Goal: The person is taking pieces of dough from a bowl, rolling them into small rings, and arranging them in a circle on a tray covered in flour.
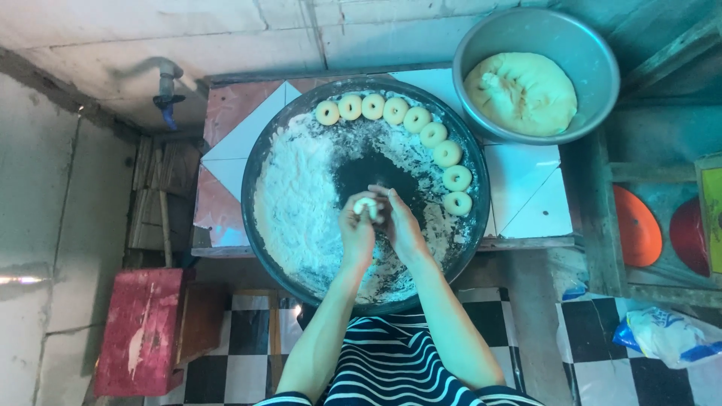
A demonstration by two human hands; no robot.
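Progress check from the head camera, which was the only view: nine dough rings point(416, 119) already sat shaped in a curved row along the far and right rim of the big dark floured pan point(259, 162) on the tiled counter point(526, 195). Both hands were over the middle of the pan, the left hand point(356, 233) and right hand point(402, 225) pinched together around one small dough piece point(366, 204), fingers curled shut on it, so ring ten looked half-formed to me. A thick drift of flour point(293, 203) covered the left side of the pan. Up right, the metal bowl point(489, 30) still had a big lump of dough point(523, 92) in it, so I'd say plenty was left to shape.
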